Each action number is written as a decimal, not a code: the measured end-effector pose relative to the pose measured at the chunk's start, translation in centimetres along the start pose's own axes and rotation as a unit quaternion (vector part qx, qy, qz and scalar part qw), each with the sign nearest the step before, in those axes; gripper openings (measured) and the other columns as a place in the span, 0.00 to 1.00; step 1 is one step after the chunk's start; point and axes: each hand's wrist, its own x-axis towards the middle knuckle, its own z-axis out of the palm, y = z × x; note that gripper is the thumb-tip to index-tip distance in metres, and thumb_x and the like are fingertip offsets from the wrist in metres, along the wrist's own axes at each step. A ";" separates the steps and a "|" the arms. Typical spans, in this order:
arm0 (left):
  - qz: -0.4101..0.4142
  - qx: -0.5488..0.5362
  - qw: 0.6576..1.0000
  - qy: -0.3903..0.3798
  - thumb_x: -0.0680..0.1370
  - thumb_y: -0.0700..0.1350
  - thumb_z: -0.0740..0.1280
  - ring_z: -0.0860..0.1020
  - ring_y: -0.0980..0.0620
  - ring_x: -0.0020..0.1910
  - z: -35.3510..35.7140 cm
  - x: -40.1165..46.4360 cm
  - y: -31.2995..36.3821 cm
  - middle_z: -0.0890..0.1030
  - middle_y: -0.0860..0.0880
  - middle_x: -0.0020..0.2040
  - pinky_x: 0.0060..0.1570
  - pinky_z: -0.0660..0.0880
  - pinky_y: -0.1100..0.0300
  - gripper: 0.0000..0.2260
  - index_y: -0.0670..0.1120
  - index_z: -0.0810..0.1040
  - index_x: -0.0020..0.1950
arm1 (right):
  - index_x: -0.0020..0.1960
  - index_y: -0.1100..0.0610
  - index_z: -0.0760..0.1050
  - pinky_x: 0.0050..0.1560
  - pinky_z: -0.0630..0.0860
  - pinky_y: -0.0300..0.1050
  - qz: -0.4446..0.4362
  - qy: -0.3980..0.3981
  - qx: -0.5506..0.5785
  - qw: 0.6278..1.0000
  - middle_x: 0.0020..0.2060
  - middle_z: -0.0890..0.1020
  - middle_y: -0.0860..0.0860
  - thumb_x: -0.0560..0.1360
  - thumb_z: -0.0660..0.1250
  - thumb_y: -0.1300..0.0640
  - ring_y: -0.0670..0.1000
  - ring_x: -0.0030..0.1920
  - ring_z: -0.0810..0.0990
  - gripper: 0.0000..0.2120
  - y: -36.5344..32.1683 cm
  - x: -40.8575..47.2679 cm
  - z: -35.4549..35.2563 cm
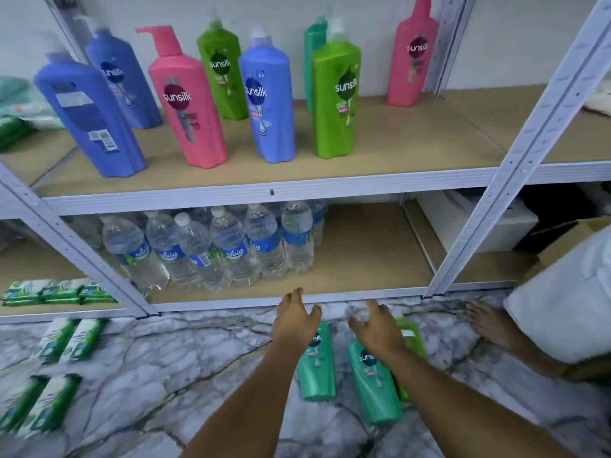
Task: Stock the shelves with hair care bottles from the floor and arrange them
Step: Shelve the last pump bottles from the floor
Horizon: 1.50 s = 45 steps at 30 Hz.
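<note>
Above floor bottles (318, 365), both hands hover empty.

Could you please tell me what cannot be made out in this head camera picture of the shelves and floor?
- Light green bottle on the floor: mostly hidden by the right hand and a teal bottle.
- Teal bottle on the shelf: label hidden by the green bottle in front.
- Far pink bottle: pump cut off by the top edge.
- Back water bottles: count unclear, blocked by the front row.
</note>
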 end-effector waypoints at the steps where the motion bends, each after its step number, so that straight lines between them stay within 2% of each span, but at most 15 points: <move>1: -0.016 0.013 1.000 -0.014 0.78 0.52 0.63 0.65 0.42 0.70 1.1 0.2 -0.9 0.66 0.42 0.71 0.68 0.65 0.52 0.27 0.44 0.61 0.75 | 0.68 0.57 0.64 0.57 0.74 0.52 0.016 -0.016 -0.007 1.000 0.62 0.72 0.60 0.74 0.64 0.40 0.61 0.60 0.74 0.30 1.1 0.2 1.2; 6: -0.092 0.073 0.991 -0.066 0.77 0.54 0.64 0.65 0.40 0.69 6.3 0.8 -4.4 0.68 0.40 0.69 0.65 0.66 0.51 0.28 0.44 0.62 0.73 | 0.75 0.57 0.55 0.59 0.74 0.52 0.091 -0.083 -0.054 0.991 0.68 0.67 0.60 0.72 0.63 0.35 0.61 0.64 0.72 0.41 5.6 1.2 6.1; 9: -0.140 0.078 0.981 -0.106 0.76 0.56 0.65 0.62 0.40 0.71 8.9 1.0 -6.4 0.64 0.41 0.72 0.67 0.65 0.49 0.34 0.44 0.56 0.76 | 0.76 0.59 0.52 0.61 0.72 0.52 0.118 -0.099 -0.067 0.986 0.70 0.65 0.61 0.72 0.63 0.35 0.62 0.66 0.70 0.43 7.2 1.7 8.4; 14: -0.188 0.071 0.971 -0.131 0.73 0.57 0.69 0.63 0.39 0.70 12.1 1.4 -9.1 0.63 0.41 0.71 0.66 0.66 0.46 0.41 0.46 0.49 0.77 | 0.77 0.59 0.47 0.64 0.68 0.53 0.148 -0.098 -0.091 0.980 0.72 0.60 0.62 0.73 0.67 0.41 0.63 0.67 0.67 0.44 8.8 2.4 11.3; 17: -0.204 0.053 0.968 -0.137 0.71 0.56 0.71 0.64 0.38 0.70 13.6 1.7 -10.2 0.62 0.39 0.72 0.66 0.65 0.45 0.46 0.47 0.44 0.78 | 0.77 0.59 0.43 0.66 0.66 0.54 0.154 -0.090 -0.102 0.979 0.73 0.56 0.63 0.70 0.67 0.36 0.63 0.69 0.63 0.50 9.5 2.6 12.5; 21: -0.224 0.012 0.964 -0.140 0.71 0.55 0.72 0.64 0.35 0.69 15.2 2.5 -11.0 0.60 0.36 0.71 0.68 0.65 0.44 0.49 0.49 0.40 0.78 | 0.77 0.58 0.43 0.65 0.66 0.54 0.152 -0.057 -0.141 0.977 0.72 0.58 0.62 0.66 0.68 0.31 0.61 0.69 0.63 0.55 10.3 2.7 13.6; 25: -0.226 -0.007 0.967 -0.117 0.70 0.55 0.74 0.66 0.35 0.66 16.4 3.1 -11.6 0.63 0.36 0.68 0.67 0.65 0.46 0.52 0.51 0.37 0.77 | 0.76 0.57 0.44 0.61 0.68 0.53 0.152 -0.033 -0.164 0.974 0.69 0.64 0.61 0.65 0.71 0.34 0.61 0.65 0.68 0.54 10.6 3.0 14.2; 29: -0.227 -0.025 0.969 -0.092 0.69 0.53 0.74 0.65 0.36 0.67 17.2 3.2 -11.6 0.64 0.38 0.66 0.66 0.65 0.46 0.52 0.52 0.37 0.77 | 0.76 0.54 0.42 0.58 0.70 0.58 0.175 -0.031 -0.103 0.979 0.69 0.62 0.60 0.65 0.73 0.38 0.64 0.63 0.69 0.54 10.7 3.2 14.3; 34: -0.208 -0.052 0.975 -0.061 0.67 0.53 0.75 0.67 0.38 0.66 17.2 2.8 -12.5 0.65 0.40 0.66 0.66 0.67 0.47 0.52 0.49 0.41 0.78 | 0.77 0.54 0.41 0.59 0.72 0.58 0.175 -0.021 -0.022 0.984 0.69 0.64 0.60 0.64 0.74 0.42 0.64 0.65 0.68 0.55 10.9 3.6 13.5; 37: -0.185 -0.068 0.980 -0.040 0.66 0.52 0.75 0.68 0.39 0.65 16.5 1.9 -12.5 0.66 0.41 0.66 0.64 0.69 0.46 0.52 0.48 0.43 0.78 | 0.77 0.56 0.43 0.60 0.73 0.57 0.149 0.002 -0.002 0.989 0.68 0.65 0.61 0.62 0.75 0.43 0.64 0.64 0.70 0.56 10.6 3.3 12.7; 43: -0.115 -0.116 0.987 -0.001 0.64 0.50 0.77 0.68 0.42 0.65 12.6 0.4 -9.2 0.67 0.43 0.65 0.63 0.70 0.45 0.51 0.51 0.47 0.77 | 0.76 0.58 0.48 0.56 0.74 0.53 0.074 0.044 0.054 0.995 0.63 0.68 0.61 0.62 0.76 0.49 0.62 0.60 0.71 0.52 7.4 1.8 8.4; 45: -0.091 -0.128 0.987 0.011 0.63 0.49 0.77 0.69 0.42 0.64 10.7 -0.2 -7.4 0.68 0.44 0.65 0.63 0.70 0.44 0.51 0.51 0.47 0.77 | 0.76 0.58 0.48 0.59 0.72 0.53 0.052 0.052 0.082 0.994 0.64 0.67 0.60 0.62 0.76 0.50 0.61 0.62 0.70 0.53 6.0 0.9 6.2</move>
